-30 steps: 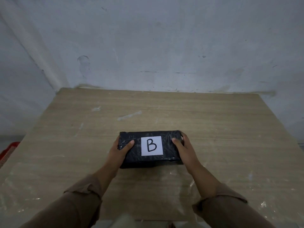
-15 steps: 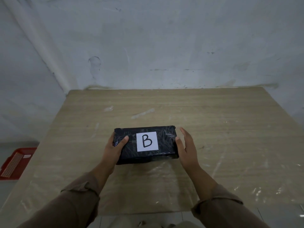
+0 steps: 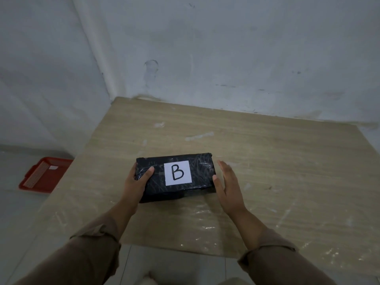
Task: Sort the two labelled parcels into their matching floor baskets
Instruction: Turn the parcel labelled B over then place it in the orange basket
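Your left hand (image 3: 137, 183) grips the left end of the black parcel (image 3: 174, 177) marked B, held at the table's (image 3: 267, 161) near edge; your right hand (image 3: 227, 188) is open beside its right end, barely touching. Only this parcel shows, so sorting looks half done at most; the red basket (image 3: 44, 175) waits on the floor to your left, its label unreadable, the table corner between.

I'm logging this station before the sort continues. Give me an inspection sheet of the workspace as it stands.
Surface: wooden table under glossy film, pale smears.
Job's things: black wrapped parcel with a white B label; red basket on the floor at left. Second parcel: not seen.
Clutter: nothing seen.
Grippers: left hand grips the parcel's left end; right hand open beside its right end, contact unclear.
Cables: nothing seen.
Surroundings: scuffed white wall, pale tiled floor.
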A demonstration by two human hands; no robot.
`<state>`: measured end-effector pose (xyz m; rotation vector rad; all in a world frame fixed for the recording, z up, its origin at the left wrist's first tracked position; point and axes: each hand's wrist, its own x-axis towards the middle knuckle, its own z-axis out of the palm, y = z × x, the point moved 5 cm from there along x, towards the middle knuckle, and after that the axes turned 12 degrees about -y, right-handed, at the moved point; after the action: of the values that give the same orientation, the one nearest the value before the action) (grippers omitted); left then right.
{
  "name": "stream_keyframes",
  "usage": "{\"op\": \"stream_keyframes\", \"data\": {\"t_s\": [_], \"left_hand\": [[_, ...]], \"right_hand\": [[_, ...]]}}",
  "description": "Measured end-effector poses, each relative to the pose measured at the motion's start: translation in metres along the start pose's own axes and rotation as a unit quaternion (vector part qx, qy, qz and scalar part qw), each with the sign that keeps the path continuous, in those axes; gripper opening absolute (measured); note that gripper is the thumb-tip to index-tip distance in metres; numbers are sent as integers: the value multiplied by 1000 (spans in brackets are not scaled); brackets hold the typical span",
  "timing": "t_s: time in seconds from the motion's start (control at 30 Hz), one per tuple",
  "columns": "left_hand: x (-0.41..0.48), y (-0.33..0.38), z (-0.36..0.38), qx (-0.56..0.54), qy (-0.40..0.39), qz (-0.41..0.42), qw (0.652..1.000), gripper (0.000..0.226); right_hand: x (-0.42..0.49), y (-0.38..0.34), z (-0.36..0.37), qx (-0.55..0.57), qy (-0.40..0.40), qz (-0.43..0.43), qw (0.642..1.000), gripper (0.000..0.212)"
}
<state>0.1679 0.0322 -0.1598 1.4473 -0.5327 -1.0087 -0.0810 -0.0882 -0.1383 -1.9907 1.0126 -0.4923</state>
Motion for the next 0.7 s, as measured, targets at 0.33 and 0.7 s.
{"op": "stream_keyframes", "data": {"t_s": [0.33, 0.7], "left_hand": [[24, 37, -108, 4, -16, 28, 999, 33], [41, 80, -268, 27, -57, 1, 998, 34]], "right_hand": [[41, -63, 63, -17, 15, -9, 1000, 49], [53, -157, 210, 46, 93, 24, 994, 46]]}}
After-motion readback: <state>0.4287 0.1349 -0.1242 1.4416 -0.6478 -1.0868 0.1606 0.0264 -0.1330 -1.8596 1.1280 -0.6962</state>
